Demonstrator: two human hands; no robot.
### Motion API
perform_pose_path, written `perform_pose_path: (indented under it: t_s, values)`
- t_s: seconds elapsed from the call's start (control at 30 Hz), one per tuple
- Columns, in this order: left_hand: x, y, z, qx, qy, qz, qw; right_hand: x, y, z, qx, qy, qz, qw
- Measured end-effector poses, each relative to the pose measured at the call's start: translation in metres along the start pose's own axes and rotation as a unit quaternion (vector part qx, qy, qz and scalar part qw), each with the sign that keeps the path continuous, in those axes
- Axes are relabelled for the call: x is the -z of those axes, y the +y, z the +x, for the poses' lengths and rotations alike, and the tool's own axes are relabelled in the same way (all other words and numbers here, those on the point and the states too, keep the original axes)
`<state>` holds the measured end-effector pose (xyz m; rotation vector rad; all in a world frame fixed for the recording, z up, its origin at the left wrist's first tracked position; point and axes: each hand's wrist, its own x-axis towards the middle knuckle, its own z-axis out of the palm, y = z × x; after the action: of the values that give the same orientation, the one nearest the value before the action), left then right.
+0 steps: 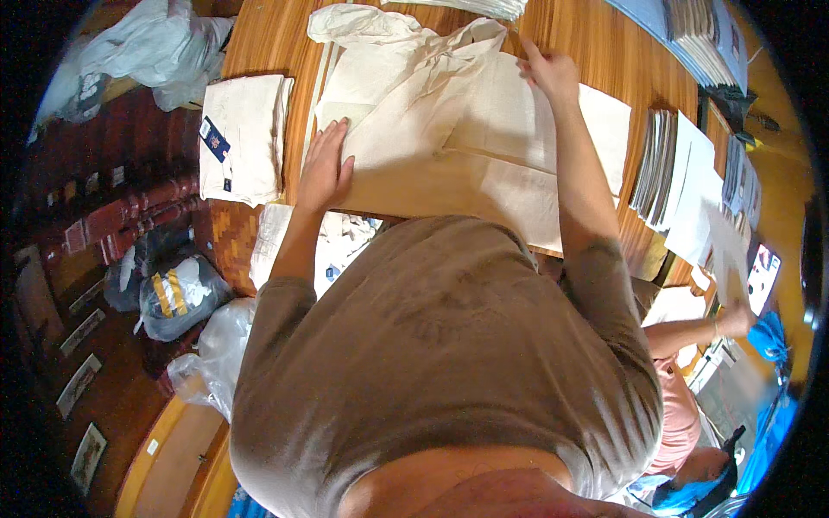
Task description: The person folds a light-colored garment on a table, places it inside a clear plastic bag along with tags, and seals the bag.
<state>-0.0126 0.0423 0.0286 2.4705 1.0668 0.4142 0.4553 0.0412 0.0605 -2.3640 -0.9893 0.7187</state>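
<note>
A cream cloth garment [414,129] lies spread on the wooden table [596,39], with its far part creased and bunched. My left hand [325,164] rests flat at the garment's left side, fingers stretched, beside a pale flat piece [345,110] that could be card or cloth. Over the far right side, my right hand [553,76] is held with its index finger extended and thumb apart, close to the crumpled sleeve-like part. Whether its fingertips touch the cloth I cannot tell. Right of my forearm shows a flat cream piece [606,129].
At the left edge sits a folded cream garment stack [246,142] with a dark blue tag. Stacks of packed garments [656,168] line the right side. Plastic bags [186,293] lie on the left. At right, another person's hand [734,321] holds a pale sheet.
</note>
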Motion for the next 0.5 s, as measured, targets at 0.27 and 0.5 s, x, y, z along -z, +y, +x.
perform_pose_path:
  t_s: [0.27, 0.5]
  values:
    - [0.001, -0.001, 0.001, -0.019, 0.008, -0.027, 0.999, -0.016, 0.008, 0.088, 0.027, -0.167, 0.028, 0.985]
    - [0.015, 0.011, -0.008, 0.028, -0.014, 0.019, 0.999, 0.118, 0.043, -0.121, 0.08, -0.183, 0.266, 0.943]
